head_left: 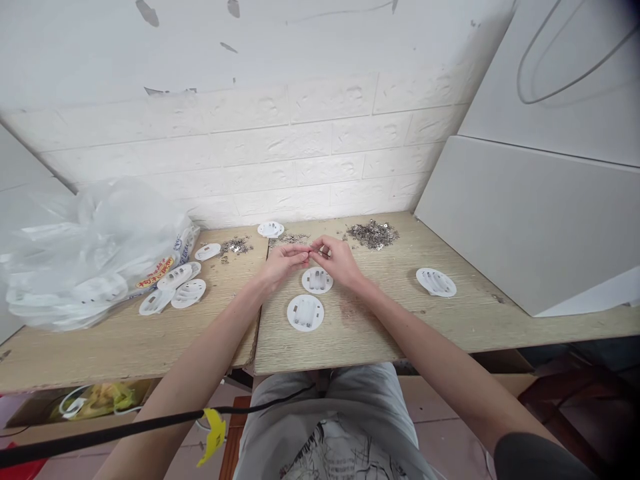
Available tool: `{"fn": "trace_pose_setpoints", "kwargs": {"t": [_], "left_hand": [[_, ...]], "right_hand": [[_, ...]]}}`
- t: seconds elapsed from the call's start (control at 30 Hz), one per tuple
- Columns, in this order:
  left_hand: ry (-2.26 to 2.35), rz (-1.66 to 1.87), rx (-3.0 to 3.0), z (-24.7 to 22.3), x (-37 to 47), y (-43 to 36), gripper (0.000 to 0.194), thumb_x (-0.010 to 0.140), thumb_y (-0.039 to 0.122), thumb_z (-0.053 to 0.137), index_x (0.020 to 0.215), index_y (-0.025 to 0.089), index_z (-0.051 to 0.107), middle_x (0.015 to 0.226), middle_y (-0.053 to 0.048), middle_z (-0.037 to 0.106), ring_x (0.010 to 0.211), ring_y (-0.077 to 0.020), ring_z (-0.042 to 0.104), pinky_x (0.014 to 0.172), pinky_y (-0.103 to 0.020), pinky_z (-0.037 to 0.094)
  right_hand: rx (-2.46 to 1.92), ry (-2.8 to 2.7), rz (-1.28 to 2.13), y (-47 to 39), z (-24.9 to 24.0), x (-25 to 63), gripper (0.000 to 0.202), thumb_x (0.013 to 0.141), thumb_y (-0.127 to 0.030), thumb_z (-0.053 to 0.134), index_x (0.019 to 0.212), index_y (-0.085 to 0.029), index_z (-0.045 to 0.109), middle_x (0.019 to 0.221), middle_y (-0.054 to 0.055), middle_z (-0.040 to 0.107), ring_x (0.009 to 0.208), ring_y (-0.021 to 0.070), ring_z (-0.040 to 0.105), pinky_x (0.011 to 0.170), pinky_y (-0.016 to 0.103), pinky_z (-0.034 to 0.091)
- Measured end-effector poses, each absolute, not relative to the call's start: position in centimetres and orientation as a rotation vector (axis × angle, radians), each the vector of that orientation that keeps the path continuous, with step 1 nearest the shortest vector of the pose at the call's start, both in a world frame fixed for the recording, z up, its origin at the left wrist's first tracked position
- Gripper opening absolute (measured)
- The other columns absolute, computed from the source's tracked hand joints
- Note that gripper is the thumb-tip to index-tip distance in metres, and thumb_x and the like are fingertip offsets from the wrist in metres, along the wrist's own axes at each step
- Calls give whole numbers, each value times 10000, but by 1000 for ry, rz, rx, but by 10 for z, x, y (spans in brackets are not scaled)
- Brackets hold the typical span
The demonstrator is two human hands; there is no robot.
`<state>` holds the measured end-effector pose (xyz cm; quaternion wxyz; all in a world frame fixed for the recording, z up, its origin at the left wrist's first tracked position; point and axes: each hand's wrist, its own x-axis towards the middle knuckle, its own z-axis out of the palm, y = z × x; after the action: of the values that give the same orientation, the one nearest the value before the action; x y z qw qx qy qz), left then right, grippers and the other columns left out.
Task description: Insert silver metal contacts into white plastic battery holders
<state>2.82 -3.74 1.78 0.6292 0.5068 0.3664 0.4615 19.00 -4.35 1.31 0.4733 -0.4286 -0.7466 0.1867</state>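
My left hand (286, 263) and my right hand (336, 259) meet fingertip to fingertip above the wooden table. Both are closed in a pinch; whatever they hold is too small to make out. Just below them lies a round white plastic piece (317, 281) with slots, and a second round white piece (305, 313) is nearer the table's front edge. Behind my hands, small metal parts (295, 239) are scattered beside a stack of white discs (271, 230). A larger heap of metal parts (373, 235) sits to the back right.
Another white disc (436, 283) lies at the right. On the left are several white pieces (189, 293), a metal pile (237, 246) and a big plastic bag (100, 247). A black cable (150, 423) crosses low in front.
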Motion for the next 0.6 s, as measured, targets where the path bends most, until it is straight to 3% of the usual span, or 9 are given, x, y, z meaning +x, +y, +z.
{"fn": "trace_pose_setpoints", "kwargs": {"t": [0.33, 0.6], "left_hand": [[851, 1067, 1207, 17, 27, -37, 275, 559, 246, 812, 798, 147, 717, 769, -43, 698, 662, -111, 600, 777, -324, 499], [874, 1116, 1373, 14, 28, -34, 295, 576, 213, 782, 850, 148, 693, 826, -52, 685, 809, -152, 615, 808, -328, 480]], "right_hand": [[-1102, -1807, 519, -41, 15, 192, 101, 770, -256, 596, 792, -163, 629, 775, 25, 657, 625, 119, 508, 599, 247, 393], [-1130, -1809, 571, -42, 15, 192, 173, 782, -326, 595, 770, -157, 630, 672, 4, 618, 577, 114, 483, 564, 243, 368]]}}
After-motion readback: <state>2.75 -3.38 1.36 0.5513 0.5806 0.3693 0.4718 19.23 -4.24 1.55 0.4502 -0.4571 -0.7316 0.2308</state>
